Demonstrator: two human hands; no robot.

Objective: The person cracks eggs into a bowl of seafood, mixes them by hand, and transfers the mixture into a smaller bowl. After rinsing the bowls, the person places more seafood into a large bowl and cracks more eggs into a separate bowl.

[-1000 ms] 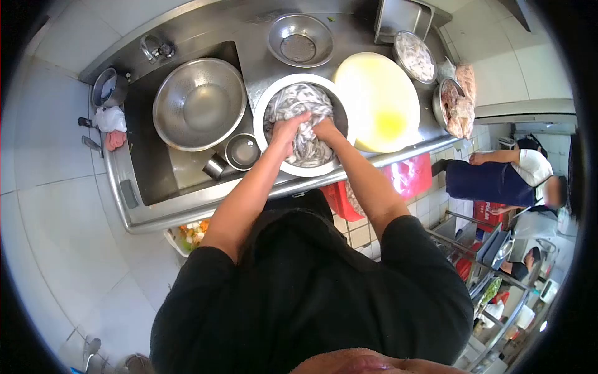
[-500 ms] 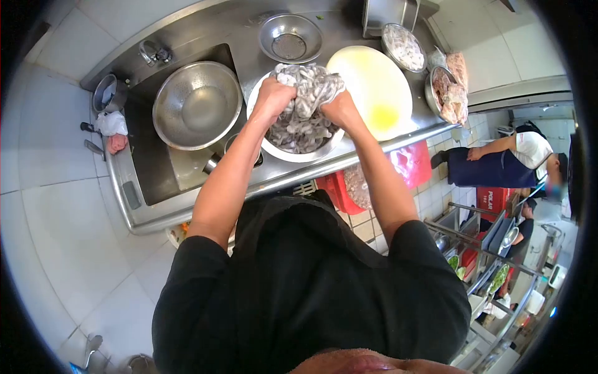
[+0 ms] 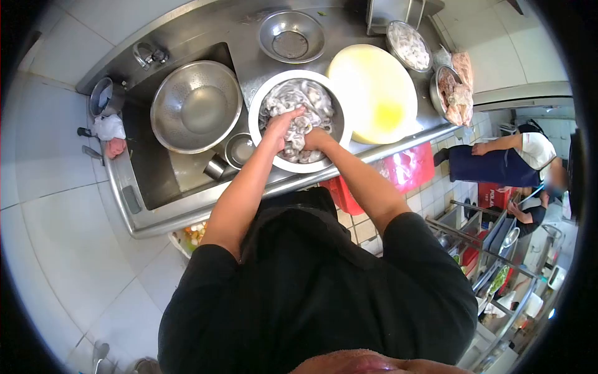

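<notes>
A white-rimmed bowl (image 3: 256, 118) on the counter holds a heap of slick, grey-white squid tentacles (image 3: 305, 93). Inside it, my left hand (image 3: 283, 129) grips tentacles from the left side, thumb on top and the other fingers mostly sunk in the heap. Close by on the right, my right hand (image 3: 318, 141) is closed around more of the same mass, with its fingertips hidden. Both hands are low in the bowl, a small gap of tentacles between them.
Left of the bowl, a sink holds a large metal basin (image 3: 196, 106), a small pot (image 3: 240, 150) and a metal cup (image 3: 215, 167). A round cutting board (image 3: 374, 87) adjoins on the right. Behind stands a metal bowl (image 3: 291, 37); meat (image 3: 458, 103) sits far right. A person (image 3: 498, 159) stands beyond.
Both hands have come down from above the bowl with the lifted tentacles, which now lie back in the heap. My hands are closer together and nearer the bowl's middle.
</notes>
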